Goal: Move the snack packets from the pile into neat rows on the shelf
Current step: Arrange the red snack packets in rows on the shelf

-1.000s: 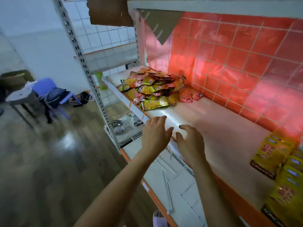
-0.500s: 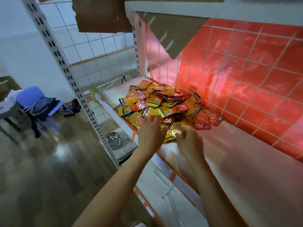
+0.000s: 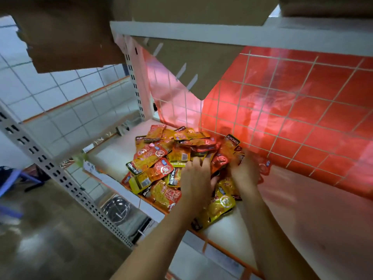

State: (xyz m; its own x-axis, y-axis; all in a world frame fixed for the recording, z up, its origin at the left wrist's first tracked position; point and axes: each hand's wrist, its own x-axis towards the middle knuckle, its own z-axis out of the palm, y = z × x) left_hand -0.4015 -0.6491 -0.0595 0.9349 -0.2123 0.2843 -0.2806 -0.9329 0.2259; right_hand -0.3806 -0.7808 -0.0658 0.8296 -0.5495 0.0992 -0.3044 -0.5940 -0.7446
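A pile of yellow, orange and red snack packets (image 3: 159, 160) lies at the left end of the white shelf (image 3: 302, 211), against the red gridded back panel (image 3: 302, 102). Both my hands are in the near right part of the pile. My left hand (image 3: 196, 178) rests on top of the packets with its fingers stretched forward. My right hand (image 3: 245, 171) reaches in beside a red packet (image 3: 221, 160) near the back panel. Its fingertips are blurred and sunk among the packets, so its hold is unclear.
A perforated grey upright (image 3: 60, 174) stands at the shelf's left front. Cardboard (image 3: 181, 19) hangs from the shelf above. A metal bowl (image 3: 118, 207) sits on the lower shelf. A blue chair (image 3: 12, 178) stands on the floor at far left.
The view has swung left and closer to the pile. Both hands have moved forward from above the bare shelf edge into the packets.
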